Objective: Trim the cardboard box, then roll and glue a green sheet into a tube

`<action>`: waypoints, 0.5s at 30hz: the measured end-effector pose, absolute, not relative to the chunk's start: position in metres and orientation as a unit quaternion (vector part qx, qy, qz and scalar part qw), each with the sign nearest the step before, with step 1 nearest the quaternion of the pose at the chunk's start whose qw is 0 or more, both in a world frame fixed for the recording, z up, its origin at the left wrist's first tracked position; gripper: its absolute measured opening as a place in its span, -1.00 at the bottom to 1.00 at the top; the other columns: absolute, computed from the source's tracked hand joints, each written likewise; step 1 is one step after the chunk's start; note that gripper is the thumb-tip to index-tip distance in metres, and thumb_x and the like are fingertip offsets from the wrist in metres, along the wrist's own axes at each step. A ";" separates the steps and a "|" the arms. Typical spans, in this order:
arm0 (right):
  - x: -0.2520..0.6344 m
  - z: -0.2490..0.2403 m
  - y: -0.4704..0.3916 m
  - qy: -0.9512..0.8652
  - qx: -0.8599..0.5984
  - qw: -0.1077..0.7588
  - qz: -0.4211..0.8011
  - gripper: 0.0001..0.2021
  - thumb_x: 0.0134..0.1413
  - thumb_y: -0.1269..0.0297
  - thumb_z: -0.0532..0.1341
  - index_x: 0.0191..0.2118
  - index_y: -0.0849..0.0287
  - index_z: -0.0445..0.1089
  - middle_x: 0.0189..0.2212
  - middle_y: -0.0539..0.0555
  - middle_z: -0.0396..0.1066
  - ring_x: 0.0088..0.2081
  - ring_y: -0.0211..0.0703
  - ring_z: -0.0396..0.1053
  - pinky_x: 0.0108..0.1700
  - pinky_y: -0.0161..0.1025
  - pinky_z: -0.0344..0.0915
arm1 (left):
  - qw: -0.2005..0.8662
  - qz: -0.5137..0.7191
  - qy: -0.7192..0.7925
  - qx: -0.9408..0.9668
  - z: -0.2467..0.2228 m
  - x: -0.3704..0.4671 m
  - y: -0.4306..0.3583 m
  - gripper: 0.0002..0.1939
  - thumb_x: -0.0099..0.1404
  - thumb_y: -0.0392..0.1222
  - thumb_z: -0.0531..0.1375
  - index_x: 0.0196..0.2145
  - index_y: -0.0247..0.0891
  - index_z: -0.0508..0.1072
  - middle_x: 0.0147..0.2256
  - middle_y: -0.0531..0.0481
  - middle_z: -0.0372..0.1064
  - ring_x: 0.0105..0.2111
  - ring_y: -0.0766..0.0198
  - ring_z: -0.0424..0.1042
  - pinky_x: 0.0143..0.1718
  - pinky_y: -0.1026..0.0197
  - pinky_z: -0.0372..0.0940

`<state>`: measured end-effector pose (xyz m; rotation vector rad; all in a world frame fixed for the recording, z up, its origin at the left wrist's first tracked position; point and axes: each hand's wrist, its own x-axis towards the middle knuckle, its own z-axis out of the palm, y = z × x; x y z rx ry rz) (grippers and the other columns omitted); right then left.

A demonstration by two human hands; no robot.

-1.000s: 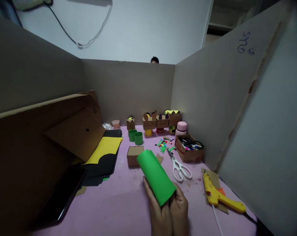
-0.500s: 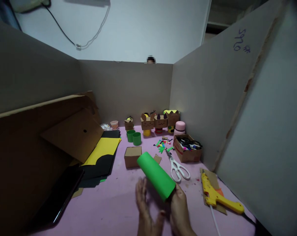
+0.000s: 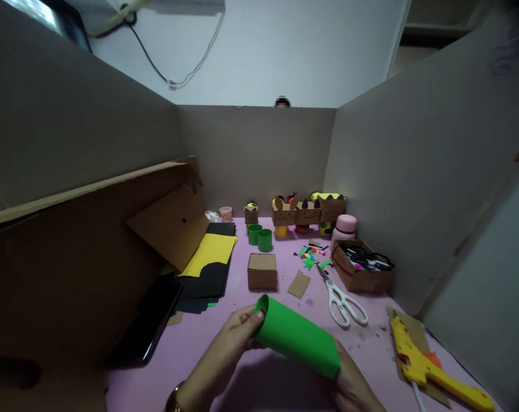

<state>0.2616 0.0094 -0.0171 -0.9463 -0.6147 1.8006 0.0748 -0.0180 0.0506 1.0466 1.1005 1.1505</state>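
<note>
Bright-green, paper-like rolled tube [image 3: 301, 337] is running 10-to-4 o'clock, left hand [image 3: 241, 329] pinching its 10 o'clock rim. Right hand [image 3: 350, 377] is touching the 4 o'clock end, fingers hidden, can't tell its grip.

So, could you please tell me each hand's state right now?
Left hand: closed, holding one end of the green roll.
Right hand: at its other end; grip hidden, cannot tell.

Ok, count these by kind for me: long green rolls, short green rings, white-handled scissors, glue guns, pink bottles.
Long green roll: 1
Short green rings: 2
White-handled scissors: 1
Yellow glue gun: 1
Pink bottle: 1
Total: 6
</note>
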 end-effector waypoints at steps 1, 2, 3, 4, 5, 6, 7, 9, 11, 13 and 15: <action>0.263 -0.017 0.010 -0.258 -0.392 0.487 0.736 -0.78 -0.37 0.22 0.41 -0.47 0.19 0.53 -0.58 0.00 0.51 -0.43 -0.09 0.43 -0.25 -0.19 0.34 | 0.576 0.482 0.471 0.464 0.050 0.073 -0.019 -0.66 0.18 0.06 0.21 -0.27 -0.28 0.54 -0.46 0.04 0.42 -0.42 0.26 0.32 -0.36 0.25 0.20; 0.264 -0.017 0.011 -0.264 -0.394 0.491 0.731 -0.77 -0.37 0.21 0.41 -0.46 0.19 0.53 -0.57 0.00 0.52 -0.43 -0.08 0.43 -0.26 -0.18 0.34 | 0.574 0.472 0.468 0.479 0.049 0.071 -0.018 -0.67 0.18 0.05 0.21 -0.28 -0.28 0.54 -0.48 0.05 0.40 -0.43 0.27 0.31 -0.37 0.26 0.18; 0.264 -0.018 0.012 -0.272 -0.392 0.495 0.727 -0.77 -0.37 0.21 0.41 -0.47 0.19 0.54 -0.57 0.01 0.52 -0.44 -0.08 0.42 -0.28 -0.19 0.35 | 0.572 0.463 0.463 0.494 0.048 0.069 -0.017 -0.67 0.19 0.05 0.20 -0.30 -0.29 0.54 -0.49 0.05 0.39 -0.43 0.27 0.31 -0.37 0.25 0.18; 0.265 -0.020 0.013 -0.283 -0.388 0.497 0.723 -0.78 -0.37 0.23 0.42 -0.47 0.19 0.54 -0.57 0.01 0.51 -0.45 -0.09 0.41 -0.30 -0.20 0.35 | 0.572 0.455 0.455 0.509 0.046 0.067 -0.015 -0.67 0.19 0.05 0.19 -0.34 -0.30 0.54 -0.50 0.05 0.39 -0.44 0.26 0.31 -0.35 0.24 0.18; 0.266 -0.022 0.014 -0.297 -0.384 0.498 0.718 -0.81 -0.36 0.25 0.42 -0.49 0.19 0.53 -0.58 0.00 0.51 -0.47 -0.11 0.39 -0.32 -0.21 0.34 | 0.572 0.449 0.445 0.523 0.043 0.064 -0.012 -0.66 0.19 0.06 0.19 -0.37 -0.30 0.54 -0.51 0.05 0.39 -0.44 0.25 0.31 -0.34 0.23 0.18; 0.267 -0.024 0.016 -0.316 -0.382 0.497 0.713 -0.83 -0.34 0.28 0.41 -0.49 0.19 0.53 -0.57 0.00 0.50 -0.48 -0.13 0.38 -0.33 -0.23 0.34 | 0.573 0.446 0.435 0.533 0.039 0.062 -0.010 -0.66 0.19 0.06 0.19 -0.40 -0.31 0.54 -0.52 0.05 0.39 -0.45 0.25 0.31 -0.34 0.23 0.18; 0.268 -0.026 0.017 -0.339 -0.381 0.492 0.706 -0.86 -0.32 0.31 0.41 -0.49 0.19 0.53 -0.56 -0.01 0.50 -0.49 -0.15 0.37 -0.33 -0.24 0.33 | 0.573 0.445 0.429 0.538 0.035 0.059 -0.007 -0.67 0.18 0.05 0.19 -0.42 -0.31 0.54 -0.53 0.04 0.39 -0.45 0.25 0.31 -0.34 0.23 0.18; 0.270 -0.031 0.019 -0.388 -0.385 0.481 0.685 -0.87 -0.30 0.36 0.40 -0.48 0.19 0.53 -0.55 -0.03 0.49 -0.48 -0.16 0.36 -0.30 -0.25 0.32 | 0.575 0.446 0.425 0.538 0.025 0.055 -0.003 -0.69 0.18 0.02 0.20 -0.46 -0.30 0.54 -0.53 0.05 0.40 -0.45 0.24 0.32 -0.34 0.23 0.18; 0.272 -0.035 0.020 -0.431 -0.390 0.474 0.661 -0.85 -0.31 0.40 0.40 -0.45 0.18 0.52 -0.55 -0.03 0.48 -0.44 -0.14 0.37 -0.29 -0.26 0.32 | 0.585 0.446 0.423 0.530 0.015 0.051 -0.001 -0.70 0.19 -0.01 0.19 -0.48 -0.30 0.54 -0.55 0.05 0.40 -0.45 0.24 0.34 -0.33 0.23 0.19; 0.272 -0.039 0.020 -0.454 -0.393 0.477 0.642 -0.81 -0.30 0.41 0.38 -0.40 0.17 0.52 -0.53 -0.02 0.47 -0.42 -0.12 0.37 -0.30 -0.27 0.31 | 0.595 0.445 0.422 0.520 0.008 0.047 0.000 -0.72 0.19 -0.05 0.18 -0.50 -0.30 0.53 -0.56 0.05 0.39 -0.44 0.23 0.35 -0.32 0.24 0.20; 0.272 -0.039 0.019 -0.460 -0.394 0.483 0.632 -0.78 -0.26 0.41 0.36 -0.34 0.15 0.50 -0.50 -0.03 0.46 -0.41 -0.13 0.36 -0.32 -0.29 0.29 | 0.602 0.442 0.427 0.510 0.002 0.045 0.000 -0.77 0.18 -0.12 0.18 -0.52 -0.30 0.52 -0.57 0.06 0.38 -0.44 0.24 0.33 -0.34 0.25 0.20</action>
